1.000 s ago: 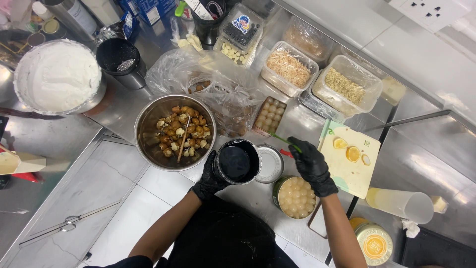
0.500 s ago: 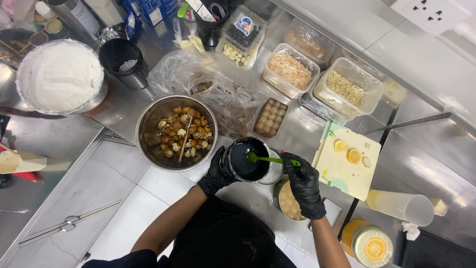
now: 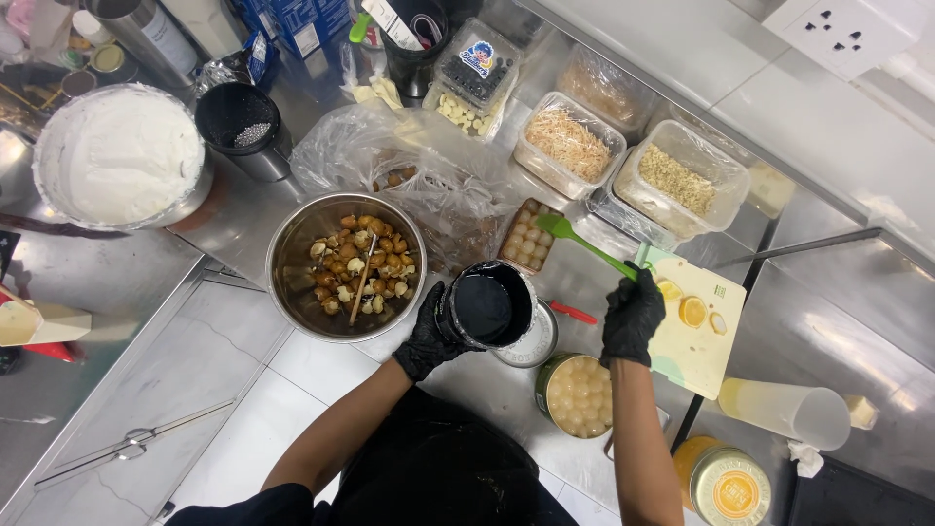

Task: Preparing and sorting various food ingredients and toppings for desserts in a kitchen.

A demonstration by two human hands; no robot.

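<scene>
Seen from overhead at a stainless-steel kitchen table: left hand, black-gloved, curled around a black tub of dark glossy sauce, tub tipped slightly toward 9 o'clock and held just above a round metal lid. Right hand, also gloved, fingers closed around the handle of a green silicone spatula, blade lifted toward 11 o'clock, clear of the tub.

At 9 o'clock of the tub, touching nothing but the table: steel mixing bowl of browned pieces and pale nuts, a wooden stick resting inside. At 5 o'clock, an open can of pale round fruit. At 3 o'clock, a pale green cutting board with citrus slices.

Likely risks (judged from the tilt): dark sauce sliding over the tub's rim onto the table or lid instead of into the bowl; drips from the raised spatula onto the small tray of white balls directly below it.

Table crowded along the 12 o'clock edge with clear plastic tubs of shredded and chopped toppings, a crumpled plastic bag, and a large bowl of white cream at 10 o'clock. White tiled wall with a socket behind.
</scene>
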